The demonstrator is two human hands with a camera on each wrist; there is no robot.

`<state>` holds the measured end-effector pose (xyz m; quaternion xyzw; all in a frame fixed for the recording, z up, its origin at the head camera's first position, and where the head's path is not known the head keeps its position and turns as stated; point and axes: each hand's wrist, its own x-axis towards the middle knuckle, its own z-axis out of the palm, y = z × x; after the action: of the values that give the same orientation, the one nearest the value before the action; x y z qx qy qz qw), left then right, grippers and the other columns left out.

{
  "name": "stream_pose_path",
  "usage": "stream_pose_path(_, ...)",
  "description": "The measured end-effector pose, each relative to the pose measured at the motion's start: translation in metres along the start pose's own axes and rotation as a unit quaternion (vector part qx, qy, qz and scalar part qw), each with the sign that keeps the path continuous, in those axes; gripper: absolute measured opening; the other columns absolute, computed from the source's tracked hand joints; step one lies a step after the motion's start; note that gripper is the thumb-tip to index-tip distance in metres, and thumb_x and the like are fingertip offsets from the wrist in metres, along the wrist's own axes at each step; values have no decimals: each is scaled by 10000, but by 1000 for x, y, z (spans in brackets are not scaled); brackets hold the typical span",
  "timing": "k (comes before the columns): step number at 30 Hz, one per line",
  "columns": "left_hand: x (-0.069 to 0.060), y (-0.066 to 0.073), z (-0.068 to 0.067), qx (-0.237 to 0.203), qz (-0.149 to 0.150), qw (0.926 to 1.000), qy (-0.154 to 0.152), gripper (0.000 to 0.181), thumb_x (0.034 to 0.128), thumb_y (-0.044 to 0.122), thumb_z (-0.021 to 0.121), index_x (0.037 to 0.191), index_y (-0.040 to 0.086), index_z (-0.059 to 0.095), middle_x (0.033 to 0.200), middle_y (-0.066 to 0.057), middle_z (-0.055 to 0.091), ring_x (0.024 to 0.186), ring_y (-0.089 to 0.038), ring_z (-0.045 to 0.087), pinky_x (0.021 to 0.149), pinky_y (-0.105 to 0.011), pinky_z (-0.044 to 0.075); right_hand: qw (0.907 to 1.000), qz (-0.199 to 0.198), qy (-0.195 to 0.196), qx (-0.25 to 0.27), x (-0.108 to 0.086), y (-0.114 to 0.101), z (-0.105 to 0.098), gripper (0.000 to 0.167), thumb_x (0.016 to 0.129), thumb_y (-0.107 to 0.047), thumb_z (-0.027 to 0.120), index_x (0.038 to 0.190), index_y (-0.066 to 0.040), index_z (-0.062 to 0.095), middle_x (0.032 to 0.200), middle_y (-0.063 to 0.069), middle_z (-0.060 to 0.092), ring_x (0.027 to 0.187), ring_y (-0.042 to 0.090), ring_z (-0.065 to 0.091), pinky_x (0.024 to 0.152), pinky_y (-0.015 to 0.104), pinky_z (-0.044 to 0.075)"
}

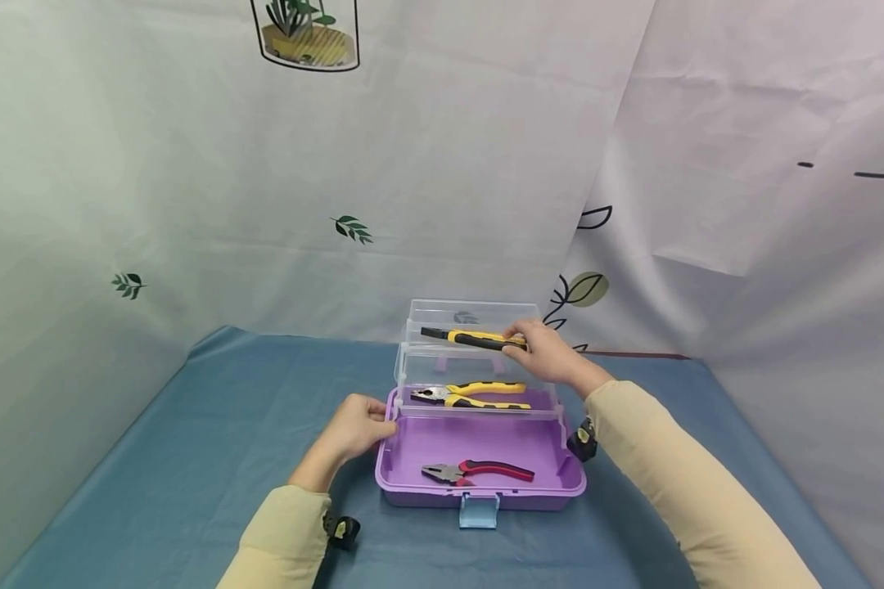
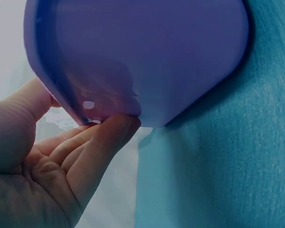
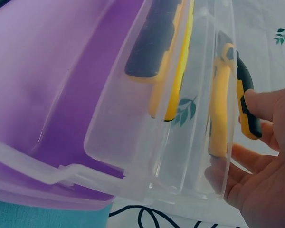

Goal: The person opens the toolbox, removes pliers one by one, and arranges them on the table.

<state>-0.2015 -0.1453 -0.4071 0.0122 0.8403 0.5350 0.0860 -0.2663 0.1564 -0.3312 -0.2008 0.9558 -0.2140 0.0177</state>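
A purple toolbox [image 1: 516, 501] stands open, with two clear trays raised at its back. My left hand [image 1: 354, 429] grips the box's left rim, thumb inside and fingers against the outer wall [image 2: 190, 52]. Over the upper tray [image 1: 479, 307], my right hand [image 1: 548, 352] pinches a handle of yellow-and-black pliers [image 1: 479, 339]; in the right wrist view the other handle [image 3: 221, 104] shows through the clear plastic. A second pair of yellow-and-black pliers [image 1: 486, 388] lies in the lower tray [image 1: 479, 413]. Red-and-black pliers [image 1: 497, 469] lie on the box's bottom.
A light blue latch [image 1: 479, 513] hangs from the box's front. Blue cloth [image 1: 228, 458] covers the table around it. A pale printed curtain [image 1: 449, 164] hangs close behind the trays.
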Motion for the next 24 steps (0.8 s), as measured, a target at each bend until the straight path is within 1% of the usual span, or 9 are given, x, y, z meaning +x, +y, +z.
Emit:
stream_pose_path(4,0,-1,0,-16,-16,10000,31,359,723,-15,661,1045,-168,624,891,-254,705,710,-239,701,607,-329,591,9997,96,-131,198,1,-1,-1,542,965,-315,518,1392,2,414,1369,231,491,1201,370,523,971,518,461)
stream_pose_path(7,1,-2,0,-8,-48,10000,40,357,720,-8,664,1042,-158,631,882,-241,710,700,-229,698,596,-328,589,9992,179,-220,282,2,-1,0,626,962,-368,511,1429,17,353,1396,249,463,1250,382,488,1006,522,440)
stream_pose_path(9,0,-2,0,15,-47,10000,38,358,719,-4,663,1041,-157,634,877,-235,712,700,-226,698,591,-328,588,9992,140,-248,290,3,-1,1,632,963,-377,507,1424,29,359,1399,248,461,1260,380,481,1017,513,435)
stream_pose_path(15,0,-2,2,73,-71,9999,38,361,722,3,666,1048,-150,636,874,-224,715,705,-221,697,585,-332,587,9987,-69,-344,381,7,-1,-1,578,962,-297,533,1393,61,395,1407,252,448,1275,385,464,1038,509,419)
stream_pose_path(21,0,-2,3,60,-71,9999,48,364,719,4,668,1047,-151,637,870,-221,716,703,-215,695,583,-333,587,9977,-318,-450,383,8,-2,-7,589,940,-255,577,1372,102,398,1381,289,456,1255,408,468,1030,517,422)
stream_pose_path(24,0,-2,3,49,-68,10000,48,368,715,4,666,1046,-154,635,871,-222,716,705,-214,696,582,-333,587,9972,-356,-565,329,8,-4,-11,602,930,-237,593,1369,119,387,1374,306,449,1254,420,453,1027,524,419)
